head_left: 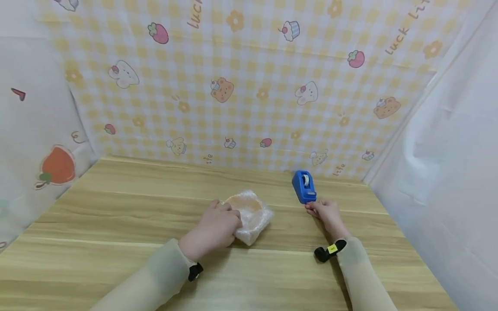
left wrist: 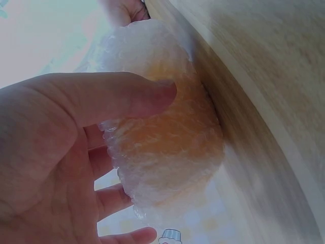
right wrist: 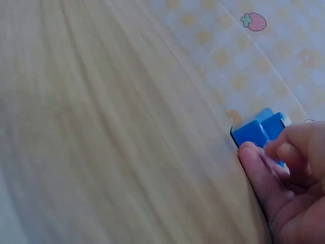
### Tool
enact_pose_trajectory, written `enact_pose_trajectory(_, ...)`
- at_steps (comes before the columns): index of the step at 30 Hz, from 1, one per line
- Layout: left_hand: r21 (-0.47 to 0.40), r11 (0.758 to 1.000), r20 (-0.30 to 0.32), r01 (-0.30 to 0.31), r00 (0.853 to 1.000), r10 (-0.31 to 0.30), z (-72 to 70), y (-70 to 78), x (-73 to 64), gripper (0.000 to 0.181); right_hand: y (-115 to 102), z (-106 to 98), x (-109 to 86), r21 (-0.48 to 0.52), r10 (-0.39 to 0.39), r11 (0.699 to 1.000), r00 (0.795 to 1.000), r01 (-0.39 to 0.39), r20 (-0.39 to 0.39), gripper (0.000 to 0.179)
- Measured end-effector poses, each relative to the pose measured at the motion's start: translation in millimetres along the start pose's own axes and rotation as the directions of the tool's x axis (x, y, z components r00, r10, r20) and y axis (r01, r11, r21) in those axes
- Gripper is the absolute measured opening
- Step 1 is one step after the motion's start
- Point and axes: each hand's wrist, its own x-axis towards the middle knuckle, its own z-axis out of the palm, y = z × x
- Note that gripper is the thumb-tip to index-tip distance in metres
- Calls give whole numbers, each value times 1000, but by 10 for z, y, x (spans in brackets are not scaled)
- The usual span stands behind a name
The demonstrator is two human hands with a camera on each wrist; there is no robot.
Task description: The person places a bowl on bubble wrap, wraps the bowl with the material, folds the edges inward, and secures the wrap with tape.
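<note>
My left hand (head_left: pixel 219 224) grips the near left side of a bubble-wrapped package (head_left: pixel 254 211) on the table. An orange-tan round shape, like a bowl, shows through the clear wrap. In the left wrist view, the thumb (left wrist: pixel 152 96) lies across the wrapped face (left wrist: pixel 167 137), with the other fingers behind it. Farther right, my right hand (head_left: pixel 327 214) pinches at the front end of a blue tape dispenser (head_left: pixel 301 185), right below its cutter. A white tape roll (head_left: pixel 306 180) sits inside. Curled fingers partly hide the dispenser (right wrist: pixel 249 134) in the right wrist view.
The wood-grain table (head_left: pixel 136 207) ends at a yellow checked cloth backdrop (head_left: pixel 249 116), close behind the dispenser. White cloth walls (head_left: pixel 447 172) close off both sides. Each wrist wears a black strap camera (head_left: pixel 324 252).
</note>
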Motion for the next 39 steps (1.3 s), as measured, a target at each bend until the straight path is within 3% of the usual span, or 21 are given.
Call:
enact_pose_trajectory(4,-10,1000,3,8,1000,-8,13,-8,-14,19,-13,-37,-28,17,-37,999,995,36,89,18)
enact_pose_trajectory(8,-9,1000,-3,17,1000,-17,-24,-20,-51,19,-98,-56,-63,-26,-33,999,980,39,198,32)
enact_pose_trajectory(12,1,1000,-4,20,1000,-20,-63,-32,-65,17,-297,-12,-157,-160,-52,983,966,94,252,28)
enact_pose_trajectory(15,3,1000,3,7,1000,-7,-56,-30,-49,18,-429,69,-239,-249,-117,947,943,200,312,24)
enact_pose_trajectory(18,1,1000,6,-7,1000,7,-36,-18,-32,18,-538,212,-295,-294,-173,904,896,309,409,26)
enact_pose_trajectory(23,3,1000,10,-7,1000,7,-8,-11,-15,18,-828,554,-354,-320,-220,823,782,470,583,19)
enact_pose_trajectory(27,-4,1000,20,8,1000,-8,-7,-22,-9,19,-1045,847,-371,-327,-218,762,697,559,683,18)
enact_pose_trajectory(31,-18,1000,27,9,1000,-8,-12,-18,-4,20,-1116,1077,-332,-344,-189,690,617,637,764,18)
enact_pose_trajectory(35,-24,1000,29,3,1000,-3,-14,-6,-1,21,-1092,1239,-286,-390,-131,612,575,688,807,18)
enact_pose_trajectory(39,-24,1000,28,5,1000,-5,-16,-4,0,21,-1070,1334,-284,-432,-70,567,563,701,823,19)
